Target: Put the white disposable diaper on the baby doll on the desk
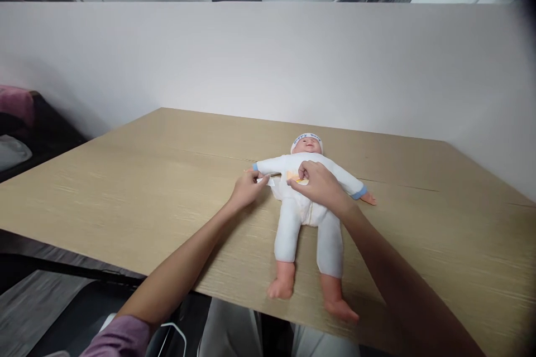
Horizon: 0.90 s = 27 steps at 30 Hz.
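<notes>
A white partition (268, 56) stands beyond the doll's head, the largest thing in view. The wood-patterned worktop (125, 167) reaches out on every side of the doll. The doll (288, 228) itself lies face up on it, head towards the partition, feet towards the person, arms spread. Around the doll's hips is a white diaper (309, 215), and around its head a lettered headband (299, 138).

Beside the doll's waist, the left hand (246, 189) has its fingers pinched together on a white side tab (271, 182). The right hand (321, 184) is over the doll's belly, thumb and fingers curled at the diaper's front edge, near an orange print (292, 176); whether they are clamped on that edge or merely resting there, I cannot tell.

As a judgement, an uneven pull on the tab could skew the diaper around the doll's waist, or even tear the tab; if the right fingers don't steady the front edge, it might slip or fold under.

The right hand and wrist cover part of the doll's belly and hip. The doll's hand behind the left fingers is mostly hidden, and the tab's far end is too small to make out.
</notes>
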Each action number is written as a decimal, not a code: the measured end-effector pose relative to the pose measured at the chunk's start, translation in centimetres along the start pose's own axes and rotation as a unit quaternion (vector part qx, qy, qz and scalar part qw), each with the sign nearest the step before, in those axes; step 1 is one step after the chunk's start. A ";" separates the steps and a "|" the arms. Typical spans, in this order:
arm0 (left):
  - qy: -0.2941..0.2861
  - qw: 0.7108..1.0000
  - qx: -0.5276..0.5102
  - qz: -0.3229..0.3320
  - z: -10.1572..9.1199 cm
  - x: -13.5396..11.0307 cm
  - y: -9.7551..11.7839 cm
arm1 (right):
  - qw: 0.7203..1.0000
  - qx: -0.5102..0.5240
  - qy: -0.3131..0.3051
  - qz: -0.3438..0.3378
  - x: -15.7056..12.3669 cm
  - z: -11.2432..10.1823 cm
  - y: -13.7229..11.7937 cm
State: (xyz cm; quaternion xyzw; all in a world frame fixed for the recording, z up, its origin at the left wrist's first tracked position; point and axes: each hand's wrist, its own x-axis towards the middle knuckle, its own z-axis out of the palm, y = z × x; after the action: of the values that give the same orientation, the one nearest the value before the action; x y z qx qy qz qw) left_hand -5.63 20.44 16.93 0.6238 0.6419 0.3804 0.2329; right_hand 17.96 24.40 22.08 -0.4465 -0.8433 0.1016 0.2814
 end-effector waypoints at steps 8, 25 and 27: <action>-0.051 0.988 -0.136 0.057 2.4 1.7 5.2 | 0.998 0.012 -0.043 -0.036 -0.7 -1.0 -0.1; -0.008 0.961 -0.261 0.092 5.5 1.8 2.4 | 0.995 0.071 0.065 0.028 -0.3 0.0 0.9; 0.038 0.964 -0.250 0.081 4.9 1.2 3.3 | 0.991 0.096 0.087 0.016 -0.8 -1.0 0.3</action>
State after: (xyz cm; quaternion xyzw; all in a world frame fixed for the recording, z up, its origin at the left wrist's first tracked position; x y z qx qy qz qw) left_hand 0.05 22.37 16.77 0.5807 0.4816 0.5699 0.3257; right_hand 19.08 23.82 22.53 -0.4383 -0.7946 0.1468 0.3937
